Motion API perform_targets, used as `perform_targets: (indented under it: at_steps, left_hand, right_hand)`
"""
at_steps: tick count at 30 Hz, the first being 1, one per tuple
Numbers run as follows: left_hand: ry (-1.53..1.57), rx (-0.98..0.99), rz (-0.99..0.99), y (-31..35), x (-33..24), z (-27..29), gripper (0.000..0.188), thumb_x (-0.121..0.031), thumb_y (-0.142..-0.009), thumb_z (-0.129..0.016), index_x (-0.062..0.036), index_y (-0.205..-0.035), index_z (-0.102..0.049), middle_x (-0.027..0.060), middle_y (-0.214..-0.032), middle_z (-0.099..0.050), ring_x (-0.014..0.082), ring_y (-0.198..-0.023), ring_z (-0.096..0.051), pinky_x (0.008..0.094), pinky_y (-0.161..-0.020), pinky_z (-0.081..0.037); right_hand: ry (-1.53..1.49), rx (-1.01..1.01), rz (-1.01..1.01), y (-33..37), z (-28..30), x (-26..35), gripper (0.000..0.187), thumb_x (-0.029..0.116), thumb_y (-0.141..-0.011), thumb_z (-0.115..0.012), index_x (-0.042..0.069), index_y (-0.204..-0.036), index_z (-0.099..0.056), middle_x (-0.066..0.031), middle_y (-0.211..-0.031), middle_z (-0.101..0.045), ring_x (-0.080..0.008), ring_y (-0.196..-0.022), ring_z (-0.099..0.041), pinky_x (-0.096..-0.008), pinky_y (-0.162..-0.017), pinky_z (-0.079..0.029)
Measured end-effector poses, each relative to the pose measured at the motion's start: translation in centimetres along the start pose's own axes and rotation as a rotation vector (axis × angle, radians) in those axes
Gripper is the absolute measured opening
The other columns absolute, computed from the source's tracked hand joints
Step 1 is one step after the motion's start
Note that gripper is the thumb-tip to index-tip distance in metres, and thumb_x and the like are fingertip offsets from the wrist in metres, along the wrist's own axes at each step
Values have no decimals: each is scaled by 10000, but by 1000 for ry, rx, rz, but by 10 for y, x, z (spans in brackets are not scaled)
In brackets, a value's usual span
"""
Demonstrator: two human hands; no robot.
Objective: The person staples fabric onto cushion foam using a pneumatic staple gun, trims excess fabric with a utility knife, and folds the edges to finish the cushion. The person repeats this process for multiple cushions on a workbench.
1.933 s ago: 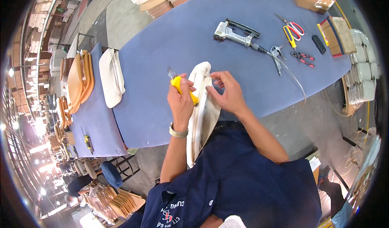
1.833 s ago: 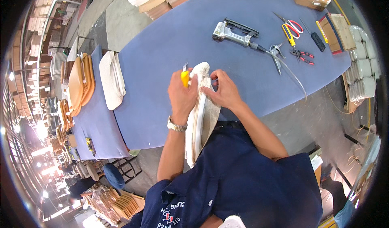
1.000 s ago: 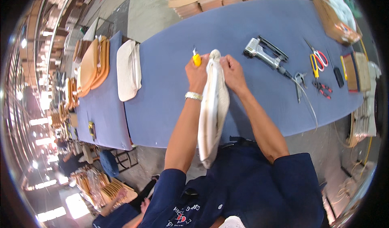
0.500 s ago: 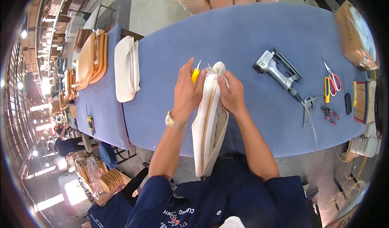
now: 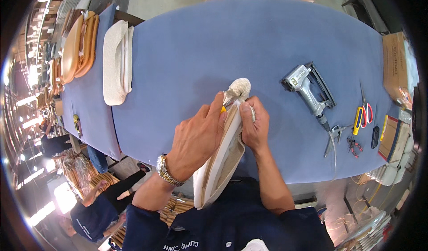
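A cream fabric-covered padded panel (image 5: 213, 173), long and curved, stands on edge against my front, its layered seam facing up. My right hand (image 5: 255, 122) grips it near its far end, thumb on the seam. My left hand (image 5: 198, 137) is closed round a small yellow-handled tool (image 5: 224, 109); most of its handle is hidden in the fingers. The left fingertips are at loose cloth by the panel's rounded tip (image 5: 241, 87). Whether the tool's point touches the cloth, I cannot tell.
On the blue table (image 5: 191, 50) lie a staple gun (image 5: 307, 88) with a hose, an air blow gun (image 5: 335, 137), scissors (image 5: 366, 112), pliers (image 5: 355, 147) and a screwdriver (image 5: 375, 135). Another cream panel (image 5: 117, 63) is left; a cardboard box (image 5: 394, 66) stands right. A co-worker (image 5: 96, 211) is lower left.
My left hand has turned and moved in over the panel's far end with the yellow-handled tool. The panel has tilted, its near end shifting left. The whole view has shifted too.
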State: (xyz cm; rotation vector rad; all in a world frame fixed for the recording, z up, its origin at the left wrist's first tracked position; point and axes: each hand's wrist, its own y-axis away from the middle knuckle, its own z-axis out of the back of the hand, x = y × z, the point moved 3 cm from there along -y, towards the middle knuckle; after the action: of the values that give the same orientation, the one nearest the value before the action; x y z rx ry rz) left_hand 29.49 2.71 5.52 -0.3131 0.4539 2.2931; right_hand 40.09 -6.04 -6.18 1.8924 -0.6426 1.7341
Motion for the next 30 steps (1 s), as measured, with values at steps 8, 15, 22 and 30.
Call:
perform_targets:
  at_steps: [8,15,22,30]
  left_hand:
    - [-15,44,42,1,-4,-3,474,-257,-1046,-566,-93,-1483,-482,113,-897,-694,321,-643,-678,435,-541,-537]
    - [-28,65,48,-2,-11,-2,463,-237,-1034,-577,-83,-1462,-489,107,-846,-672,315,-639,-678,435,-540,-536]
    - [-47,97,61,-5,-13,-5,429,-236,-1042,-556,-78,-1436,-489,112,-835,-671,332,-640,-685,443,-540,-535]
    - [-102,99,42,-5,-19,-1,430,-174,-995,-564,-24,-1394,-501,134,-819,-662,334,-632,-694,443,-513,-533]
  right_hand:
    - [-11,-4,-83,5,5,-8,311,257,-1066,-565,14,-872,-559,-71,-772,-540,-153,-725,-505,-311,-670,-429]
    - [-56,4,-66,5,6,-7,321,260,-1083,-550,28,-862,-558,-33,-772,-525,-121,-738,-485,-295,-685,-421]
    - [-62,0,-80,6,8,-8,312,249,-1087,-552,38,-857,-560,-17,-778,-525,-104,-745,-476,-285,-685,-416]
    - [-69,7,-63,5,6,-10,305,245,-1081,-556,34,-862,-562,-28,-777,-539,-110,-739,-487,-290,-678,-419]
